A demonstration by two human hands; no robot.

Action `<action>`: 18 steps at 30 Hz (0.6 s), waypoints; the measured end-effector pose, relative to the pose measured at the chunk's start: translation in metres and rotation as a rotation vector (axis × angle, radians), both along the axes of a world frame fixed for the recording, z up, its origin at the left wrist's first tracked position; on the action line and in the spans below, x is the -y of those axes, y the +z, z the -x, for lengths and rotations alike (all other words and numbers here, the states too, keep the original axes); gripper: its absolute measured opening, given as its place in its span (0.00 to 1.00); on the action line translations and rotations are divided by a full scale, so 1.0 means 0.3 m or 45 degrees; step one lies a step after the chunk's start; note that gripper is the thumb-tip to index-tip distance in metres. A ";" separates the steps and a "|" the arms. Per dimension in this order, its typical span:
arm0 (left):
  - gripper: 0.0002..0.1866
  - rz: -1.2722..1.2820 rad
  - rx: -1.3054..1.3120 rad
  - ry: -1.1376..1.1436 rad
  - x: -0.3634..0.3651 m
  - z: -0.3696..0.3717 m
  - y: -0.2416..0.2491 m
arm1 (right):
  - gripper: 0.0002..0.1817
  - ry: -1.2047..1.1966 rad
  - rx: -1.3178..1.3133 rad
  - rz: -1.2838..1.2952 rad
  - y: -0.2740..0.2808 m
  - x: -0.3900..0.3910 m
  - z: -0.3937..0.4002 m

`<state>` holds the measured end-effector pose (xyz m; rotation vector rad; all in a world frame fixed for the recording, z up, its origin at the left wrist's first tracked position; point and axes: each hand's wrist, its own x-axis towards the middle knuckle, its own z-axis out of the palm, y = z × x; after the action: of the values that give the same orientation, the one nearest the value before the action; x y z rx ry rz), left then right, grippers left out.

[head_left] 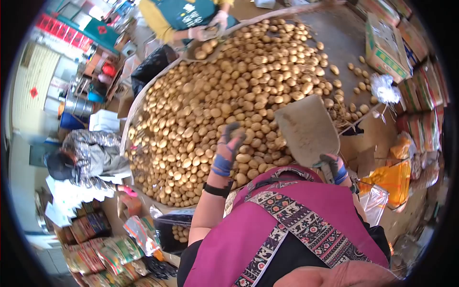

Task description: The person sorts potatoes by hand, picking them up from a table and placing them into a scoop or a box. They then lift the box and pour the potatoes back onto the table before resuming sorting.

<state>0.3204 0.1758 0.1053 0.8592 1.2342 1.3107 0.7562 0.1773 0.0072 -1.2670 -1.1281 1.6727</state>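
My left hand (228, 147), in a grey and blue glove, is over the near part of a big heap of potatoes (205, 115). Its fingers curl around what looks like a potato (237, 137). On the other side, my right hand (331, 168), gloved the same way, grips a flat, dusty metal scoop (308, 126) by its near end. The scoop's wide blade lies tilted against the right edge of the heap, and its handle is mostly hidden by the hand.
Across the table (330, 28), a person in a green apron (189, 14) handles potatoes with gloved hands. Another person in a dark cap (62, 165) is at the left. Cartons (387, 50) and an orange bag (394, 179) stand right; a black-lined container (172, 232) is below left.
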 end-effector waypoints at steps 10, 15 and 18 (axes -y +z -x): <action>0.17 0.148 -0.540 0.154 0.094 0.335 -0.092 | 0.13 -0.018 -0.091 0.429 0.346 0.086 0.247; 0.24 0.238 -1.306 -0.087 -0.041 0.394 0.029 | 0.12 -0.182 -0.200 0.439 0.342 0.073 0.243; 0.26 0.133 -1.525 -0.179 -0.256 0.391 -0.030 | 0.09 -0.387 -0.376 0.453 0.335 0.034 0.268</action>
<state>0.2030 0.2525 0.0963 1.7153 2.0487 0.5256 0.6758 0.1673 0.1075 -1.2750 -0.4497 1.7977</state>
